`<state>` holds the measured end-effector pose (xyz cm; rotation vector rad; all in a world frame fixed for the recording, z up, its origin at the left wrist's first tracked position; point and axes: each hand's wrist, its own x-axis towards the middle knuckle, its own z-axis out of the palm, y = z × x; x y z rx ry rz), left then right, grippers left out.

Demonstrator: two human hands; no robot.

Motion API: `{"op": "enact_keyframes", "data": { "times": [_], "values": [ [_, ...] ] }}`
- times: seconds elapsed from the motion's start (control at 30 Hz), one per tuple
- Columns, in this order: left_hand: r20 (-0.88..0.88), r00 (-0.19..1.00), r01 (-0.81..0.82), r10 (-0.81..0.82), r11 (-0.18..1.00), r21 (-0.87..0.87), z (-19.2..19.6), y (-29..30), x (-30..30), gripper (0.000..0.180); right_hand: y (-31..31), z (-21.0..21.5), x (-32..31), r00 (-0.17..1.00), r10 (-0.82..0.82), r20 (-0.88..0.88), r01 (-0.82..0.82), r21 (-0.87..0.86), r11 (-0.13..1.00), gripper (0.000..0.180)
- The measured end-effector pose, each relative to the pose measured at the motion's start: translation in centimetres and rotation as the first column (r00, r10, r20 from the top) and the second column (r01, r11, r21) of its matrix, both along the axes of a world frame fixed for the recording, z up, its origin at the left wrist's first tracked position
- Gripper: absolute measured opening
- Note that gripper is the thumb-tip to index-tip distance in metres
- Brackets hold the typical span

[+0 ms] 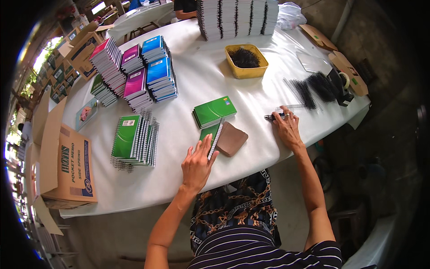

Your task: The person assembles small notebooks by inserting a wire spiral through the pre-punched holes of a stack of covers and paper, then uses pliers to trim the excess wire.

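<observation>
My left hand point(197, 161) rests with stretched fingers on the lower end of a small green notebook point(208, 131), whose right edge shows its page stack or binding. Beside it lies a brown, rounded-corner stack of covers or boards point(233, 140). Just behind, a short stack of green notebooks point(215, 111) sits flat. Over to the right, my right hand point(288, 127) has curled fingers around a small dark tool point(269, 117), its kind unclear. The fingertips of that hand meet the end of a black wire spiral point(295, 106).
Loose black spirals point(313, 89) lie near a tape dispenser point(342, 87) at right. A yellow tub point(248, 72) holds black wire. Green spiral notebooks point(130, 141), coloured notebook stacks point(159, 74) and an open carton point(67, 166) stand left. Tall notebook stacks point(237, 20) stand behind.
</observation>
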<state>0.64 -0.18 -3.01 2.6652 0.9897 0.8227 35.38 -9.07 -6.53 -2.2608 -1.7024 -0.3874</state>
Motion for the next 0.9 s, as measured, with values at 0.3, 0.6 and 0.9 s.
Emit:
{"op": "enact_keyframes", "data": {
  "times": [0.3,0.6,0.9],
  "values": [
    [0.009,0.999,-0.037,0.039,0.99,-0.134,1.6,-0.3,0.9,0.055,0.7,2.8,-2.1,0.977,0.212,-0.019,-0.21,0.084,0.974,0.03],
    [-0.042,0.991,-0.124,0.123,0.992,-0.017,2.5,-0.2,0.8,0.052,-0.8,8.9,-18.0,0.788,0.544,-0.289,-0.456,0.319,0.831,0.023],
    [0.0,0.996,-0.085,0.087,0.971,0.221,3.0,0.4,0.0,0.053,0.5,9.6,-17.0,0.445,0.464,-0.766,-0.572,0.155,0.806,0.022]
  ]
}}
